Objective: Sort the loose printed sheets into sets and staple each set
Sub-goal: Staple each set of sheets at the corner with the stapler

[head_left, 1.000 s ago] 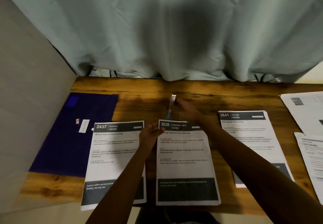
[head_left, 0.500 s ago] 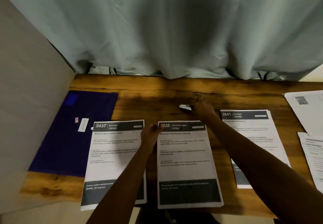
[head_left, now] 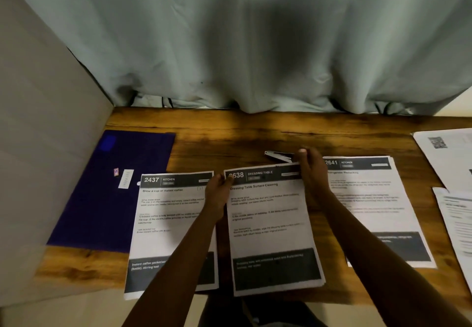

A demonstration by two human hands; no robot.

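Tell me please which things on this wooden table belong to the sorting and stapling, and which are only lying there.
Belong to the job:
- middle white printed set headed 3638, both hands on its top corners
- left white printed set headed 2437
- right white printed set headed 2641
- small silver stapler
- loose white sheets at the far right

Only lying there:
- dark blue folder
- grey-green curtain

likely a home desk corner, wooden tabletop (head_left: 229,135), pale curtain (head_left: 255,46) behind, printed sheets (head_left: 270,224)

Your left sheet (head_left: 173,224) reads "2437 KITCHEN, Brew a cup of instant coffee". The middle sheet (head_left: 270,224) says "DRESSING TABLE, Dressing Table Surface Cleaning". The right sheet (head_left: 378,199) shows "2641 KITCHEN".
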